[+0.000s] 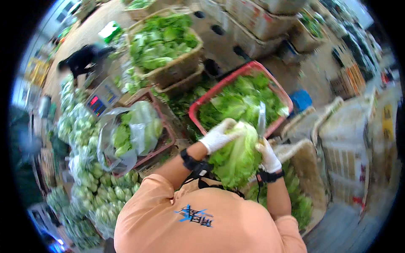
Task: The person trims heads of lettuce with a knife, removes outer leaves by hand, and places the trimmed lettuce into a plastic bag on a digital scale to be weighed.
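Note:
A leafy green head of lettuce (235, 162) hangs upright in front of my chest, its pale base at the top. My left hand (218, 135), in a white glove, grips it near that base. In my right hand (268, 156), also gloved in white, is a knife (262, 119) with its blade pointing up and away from me. The blade stands just right of the lettuce base; whether it touches cannot be made out. Just beyond both hands, a red plastic basket (195, 113) holds loose lettuce leaves (236, 99).
At left, a crate (168, 141) holds lettuce in a clear plastic bag (145, 126), beside a scale display (103, 98). A lettuce-filled basket (173, 76) stands farther off. Bagged vegetables (105, 192) lie lower left. Large bins (344, 143) line the right. Another person (82, 61) bends over at far left.

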`<state>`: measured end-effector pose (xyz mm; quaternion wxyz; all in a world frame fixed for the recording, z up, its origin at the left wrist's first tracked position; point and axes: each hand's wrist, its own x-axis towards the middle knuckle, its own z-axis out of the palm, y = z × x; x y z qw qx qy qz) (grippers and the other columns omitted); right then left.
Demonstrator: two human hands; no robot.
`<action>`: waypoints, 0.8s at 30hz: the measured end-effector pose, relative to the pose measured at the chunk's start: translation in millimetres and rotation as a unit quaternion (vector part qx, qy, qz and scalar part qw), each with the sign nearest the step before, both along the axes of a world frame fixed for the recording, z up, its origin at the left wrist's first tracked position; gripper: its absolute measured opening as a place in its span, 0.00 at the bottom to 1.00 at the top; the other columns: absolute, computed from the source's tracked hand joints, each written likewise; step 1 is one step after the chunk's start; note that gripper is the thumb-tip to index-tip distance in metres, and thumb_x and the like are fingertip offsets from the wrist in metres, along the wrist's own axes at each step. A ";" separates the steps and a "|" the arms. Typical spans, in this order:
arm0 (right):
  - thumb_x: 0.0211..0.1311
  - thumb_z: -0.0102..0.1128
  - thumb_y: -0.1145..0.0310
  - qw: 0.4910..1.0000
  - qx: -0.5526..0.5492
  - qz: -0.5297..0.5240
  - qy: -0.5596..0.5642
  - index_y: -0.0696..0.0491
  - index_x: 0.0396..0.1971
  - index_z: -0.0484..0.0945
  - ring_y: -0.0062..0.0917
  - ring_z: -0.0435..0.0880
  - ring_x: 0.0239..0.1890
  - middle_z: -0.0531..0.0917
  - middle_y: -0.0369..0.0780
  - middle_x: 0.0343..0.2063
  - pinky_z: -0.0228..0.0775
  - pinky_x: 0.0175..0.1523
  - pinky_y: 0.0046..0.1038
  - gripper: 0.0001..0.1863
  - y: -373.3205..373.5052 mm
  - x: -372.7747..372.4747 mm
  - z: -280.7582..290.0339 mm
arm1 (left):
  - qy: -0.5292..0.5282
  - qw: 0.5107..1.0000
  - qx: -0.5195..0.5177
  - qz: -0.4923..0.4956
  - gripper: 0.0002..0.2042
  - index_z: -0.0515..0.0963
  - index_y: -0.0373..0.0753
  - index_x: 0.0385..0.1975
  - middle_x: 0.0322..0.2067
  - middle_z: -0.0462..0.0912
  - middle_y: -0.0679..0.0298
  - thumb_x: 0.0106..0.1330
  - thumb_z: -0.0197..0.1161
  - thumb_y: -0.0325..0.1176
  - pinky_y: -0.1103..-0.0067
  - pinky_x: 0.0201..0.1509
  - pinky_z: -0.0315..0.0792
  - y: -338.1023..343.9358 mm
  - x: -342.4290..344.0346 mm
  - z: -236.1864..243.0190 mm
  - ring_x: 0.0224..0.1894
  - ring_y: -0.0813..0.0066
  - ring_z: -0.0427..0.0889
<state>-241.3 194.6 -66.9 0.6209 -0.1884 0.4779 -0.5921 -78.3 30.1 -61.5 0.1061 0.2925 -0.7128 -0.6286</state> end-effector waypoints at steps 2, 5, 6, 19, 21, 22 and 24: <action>0.55 0.59 0.63 1.000 0.009 0.002 0.021 0.58 0.57 0.63 0.23 0.73 0.51 0.74 0.38 0.50 0.64 0.56 0.26 0.31 5.2 -4.1 -7.3 | 0.032 0.997 -0.018 -0.064 0.19 0.69 0.38 0.53 0.48 0.76 0.58 0.67 0.54 0.41 0.76 0.59 0.64 -4.8 -6.5 7.9 0.52 0.70 0.73; 0.53 0.60 0.63 0.998 0.037 0.000 0.042 0.58 0.57 0.63 0.23 0.74 0.49 0.75 0.37 0.48 0.67 0.54 0.27 0.32 8.4 -4.4 -2.4 | 0.050 0.991 -0.070 -0.107 0.17 0.71 0.40 0.52 0.48 0.77 0.57 0.68 0.52 0.41 0.74 0.57 0.66 -13.9 -1.2 10.3 0.51 0.64 0.76; 0.51 0.63 0.57 0.998 0.035 0.015 0.053 0.59 0.57 0.63 0.24 0.74 0.49 0.75 0.39 0.49 0.67 0.53 0.27 0.36 8.2 -3.4 0.7 | 0.010 0.986 -0.101 -0.134 0.16 0.71 0.41 0.52 0.48 0.77 0.55 0.67 0.52 0.40 0.72 0.55 0.68 -17.0 -1.7 15.8 0.50 0.58 0.76; 0.49 0.63 0.52 0.997 0.026 0.011 0.065 0.58 0.57 0.62 0.26 0.76 0.48 0.75 0.39 0.49 0.70 0.51 0.29 0.38 20.3 3.8 -17.9 | -0.030 0.892 -0.269 -0.362 0.17 0.76 0.45 0.49 0.41 0.80 0.55 0.64 0.53 0.43 0.66 0.48 0.70 -66.9 -14.8 27.8 0.44 0.54 0.77; 0.49 0.64 0.52 0.998 0.017 0.004 0.054 0.57 0.57 0.62 0.26 0.76 0.48 0.75 0.39 0.49 0.70 0.51 0.29 0.38 18.9 6.6 -15.3 | -0.013 0.914 -0.272 -0.300 0.17 0.75 0.44 0.49 0.41 0.80 0.56 0.63 0.55 0.42 0.66 0.48 0.70 -85.2 -16.2 17.6 0.44 0.54 0.78; 0.48 0.64 0.52 0.999 0.014 -0.002 0.039 0.57 0.57 0.63 0.27 0.76 0.48 0.75 0.39 0.49 0.70 0.52 0.30 0.38 19.3 7.2 -14.3 | 0.003 0.934 -0.295 -0.201 0.19 0.72 0.46 0.53 0.43 0.80 0.57 0.63 0.55 0.41 0.67 0.50 0.70 -96.6 -17.0 4.2 0.44 0.55 0.78; 0.49 0.63 0.56 0.999 0.020 -0.032 0.036 0.56 0.57 0.62 0.27 0.75 0.48 0.75 0.39 0.48 0.70 0.52 0.30 0.37 21.4 3.3 -17.6 | -0.041 0.923 -0.371 -0.092 0.33 0.55 0.42 0.64 0.59 0.63 0.48 0.61 0.57 0.47 0.70 0.63 0.59 -101.8 -23.6 -1.6 0.61 0.55 0.63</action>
